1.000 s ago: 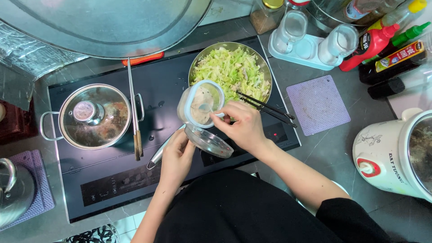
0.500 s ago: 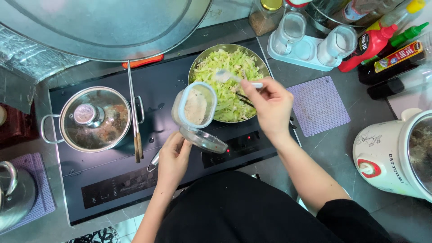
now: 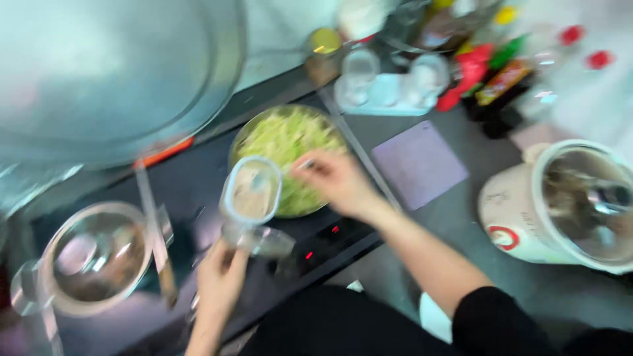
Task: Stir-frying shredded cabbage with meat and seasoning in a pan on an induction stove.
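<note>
Both hands grip: left hand point(image 3: 221, 280) holds the open container point(image 3: 251, 191), right hand point(image 3: 336, 179) a spoon point(image 3: 295, 166) (blurred).

The left hand point(image 3: 221, 280) is reaching up from the lower edge of the view, in front of the induction cooktop point(image 3: 198, 217). Its fingers are curling upward and closing around something small; the blur is hiding the exact grip. The right hand point(image 3: 336, 181) is hanging over the far right part of the cooktop, with fingers pinching together toward the left. The right forearm is running bare and diagonally back from the cooktop to a dark sleeve at the lower right.
</note>
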